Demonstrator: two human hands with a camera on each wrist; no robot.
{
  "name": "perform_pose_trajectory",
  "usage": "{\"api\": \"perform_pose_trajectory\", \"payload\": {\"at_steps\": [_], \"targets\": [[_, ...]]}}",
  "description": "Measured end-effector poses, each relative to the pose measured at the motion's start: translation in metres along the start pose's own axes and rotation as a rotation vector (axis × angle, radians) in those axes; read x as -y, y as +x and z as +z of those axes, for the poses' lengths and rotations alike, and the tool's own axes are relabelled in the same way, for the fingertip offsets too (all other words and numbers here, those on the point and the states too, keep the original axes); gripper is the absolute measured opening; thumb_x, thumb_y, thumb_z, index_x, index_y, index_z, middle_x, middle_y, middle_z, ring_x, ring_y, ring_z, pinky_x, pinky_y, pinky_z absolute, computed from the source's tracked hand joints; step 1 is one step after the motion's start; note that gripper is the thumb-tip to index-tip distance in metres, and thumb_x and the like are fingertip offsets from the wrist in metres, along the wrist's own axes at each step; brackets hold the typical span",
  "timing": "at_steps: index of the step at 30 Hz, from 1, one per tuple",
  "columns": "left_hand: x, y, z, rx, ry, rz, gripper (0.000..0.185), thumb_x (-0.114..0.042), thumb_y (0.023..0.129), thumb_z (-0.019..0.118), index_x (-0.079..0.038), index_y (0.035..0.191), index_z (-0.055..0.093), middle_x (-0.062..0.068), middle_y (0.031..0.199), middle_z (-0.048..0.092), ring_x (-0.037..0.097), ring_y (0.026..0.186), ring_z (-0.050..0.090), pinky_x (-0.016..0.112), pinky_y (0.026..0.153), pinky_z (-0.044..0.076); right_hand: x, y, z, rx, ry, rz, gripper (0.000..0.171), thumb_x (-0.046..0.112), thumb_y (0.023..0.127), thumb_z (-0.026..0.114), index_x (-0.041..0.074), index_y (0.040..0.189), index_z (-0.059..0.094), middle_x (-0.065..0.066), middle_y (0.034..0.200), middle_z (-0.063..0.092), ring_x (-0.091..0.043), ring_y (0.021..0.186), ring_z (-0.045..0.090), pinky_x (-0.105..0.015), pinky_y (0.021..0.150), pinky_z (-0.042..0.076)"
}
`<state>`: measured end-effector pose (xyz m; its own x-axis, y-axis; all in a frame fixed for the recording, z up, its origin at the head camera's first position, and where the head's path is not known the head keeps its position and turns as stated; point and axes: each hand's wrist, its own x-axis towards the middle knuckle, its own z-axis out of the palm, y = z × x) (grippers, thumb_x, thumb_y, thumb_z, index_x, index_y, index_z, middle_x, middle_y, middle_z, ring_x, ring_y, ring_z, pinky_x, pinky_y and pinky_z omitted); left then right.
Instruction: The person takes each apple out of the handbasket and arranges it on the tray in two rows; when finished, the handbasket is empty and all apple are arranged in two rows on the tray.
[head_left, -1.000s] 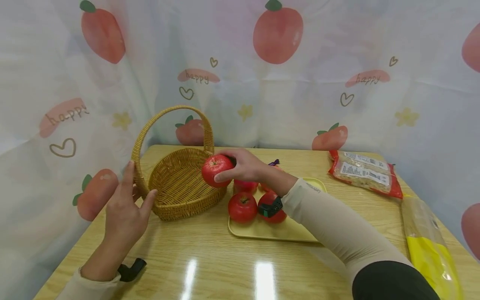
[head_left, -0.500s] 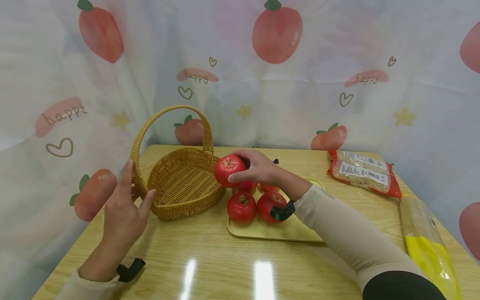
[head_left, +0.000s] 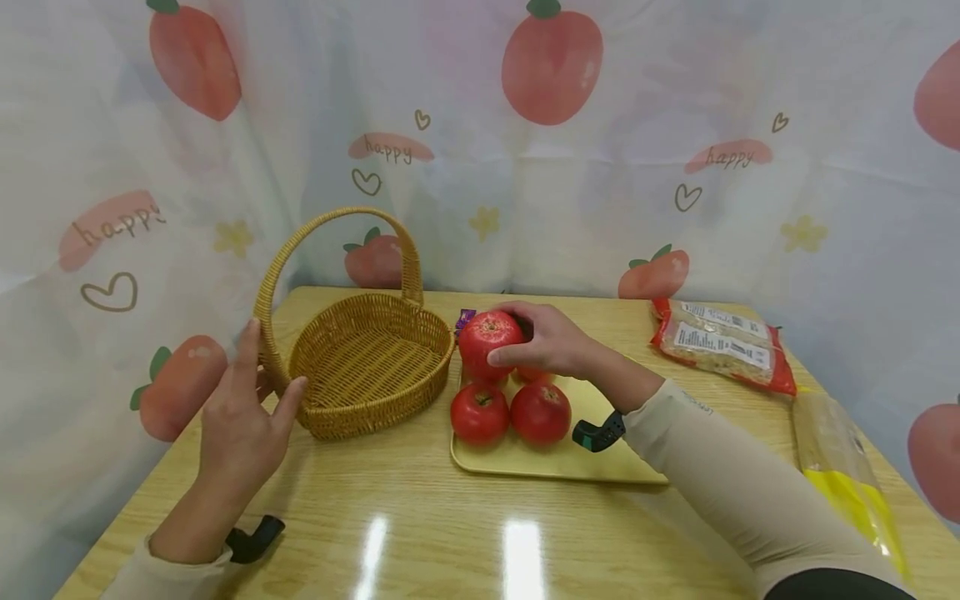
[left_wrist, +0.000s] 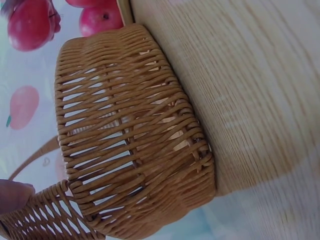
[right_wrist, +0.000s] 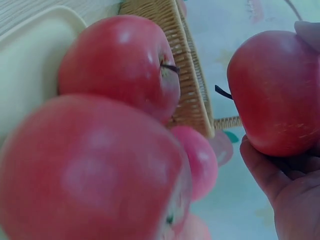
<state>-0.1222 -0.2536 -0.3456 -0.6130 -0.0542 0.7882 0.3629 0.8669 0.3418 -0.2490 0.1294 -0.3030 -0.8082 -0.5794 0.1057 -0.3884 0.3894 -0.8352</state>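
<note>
My right hand (head_left: 551, 342) grips a red apple (head_left: 489, 340) above the back left of the yellow tray (head_left: 558, 475). In the right wrist view that apple (right_wrist: 277, 95) shows its dark stem, with fingers under it. Two red apples, a left one (head_left: 480, 415) and a right one (head_left: 541, 414), sit at the tray's front; more red fruit behind is partly hidden by the held apple and hand. My left hand (head_left: 243, 417) touches the left side of the wicker basket (head_left: 375, 408) near the foot of its handle, index finger extended and thumb spread. The basket's visible floor is bare.
A red-edged clear food packet (head_left: 720, 346) lies at the back right of the wooden table (head_left: 420, 517). Nearer on the right is a clear and yellow bag (head_left: 847, 475). Something small and purple (head_left: 466, 318) shows behind the held apple. A printed curtain (head_left: 585, 200) surrounds the table.
My right hand has moved right with the apple, from beside the basket's right rim to over the tray. My left hand keeps its place at the basket.
</note>
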Motion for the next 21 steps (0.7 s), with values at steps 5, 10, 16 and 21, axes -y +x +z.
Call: {"api": "perform_pose_trajectory", "payload": {"at_steps": [5, 10, 16, 21], "targets": [[0.001, 0.001, 0.000, -0.010, -0.001, 0.013, 0.100, 0.001, 0.080, 0.085, -0.011, 0.163, 0.030, 0.030, 0.103, 0.063, 0.047, 0.087, 0.072, 0.055, 0.070, 0.054, -0.005, -0.013, -0.011, -0.023, -0.018, 0.003, 0.067, 0.032, 0.086, 0.085, 0.014, 0.144, 0.056, -0.005, 0.128, 0.068, -0.024, 0.115, 0.066, -0.039, 0.095, 0.061], [0.001, 0.001, 0.000, -0.011, -0.003, 0.022, 0.101, 0.001, 0.080, 0.085, -0.011, 0.164, 0.030, 0.030, 0.104, 0.064, 0.047, 0.087, 0.071, 0.054, 0.070, 0.053, -0.009, -0.024, -0.018, -0.049, -0.049, 0.026, 0.067, 0.034, 0.085, 0.085, 0.014, 0.142, 0.057, -0.006, 0.127, 0.068, -0.025, 0.114, 0.065, -0.039, 0.093, 0.062], [0.001, 0.000, 0.000, 0.001, -0.017, 0.001, 0.100, 0.001, 0.082, 0.083, -0.012, 0.164, 0.029, 0.031, 0.106, 0.063, 0.050, 0.087, 0.071, 0.062, 0.072, 0.054, -0.018, -0.040, -0.024, -0.075, -0.065, 0.059, 0.067, 0.034, 0.085, 0.085, 0.013, 0.142, 0.056, -0.007, 0.127, 0.068, -0.027, 0.113, 0.064, -0.039, 0.092, 0.062], [0.000, -0.001, -0.002, 0.018, -0.020, -0.021, 0.098, -0.001, 0.084, 0.082, -0.014, 0.165, 0.027, 0.032, 0.107, 0.061, 0.051, 0.089, 0.071, 0.064, 0.074, 0.053, -0.029, -0.052, -0.030, -0.104, -0.075, 0.075, 0.068, 0.032, 0.086, 0.084, 0.010, 0.143, 0.055, -0.010, 0.128, 0.067, -0.028, 0.113, 0.065, -0.038, 0.092, 0.062]]}}
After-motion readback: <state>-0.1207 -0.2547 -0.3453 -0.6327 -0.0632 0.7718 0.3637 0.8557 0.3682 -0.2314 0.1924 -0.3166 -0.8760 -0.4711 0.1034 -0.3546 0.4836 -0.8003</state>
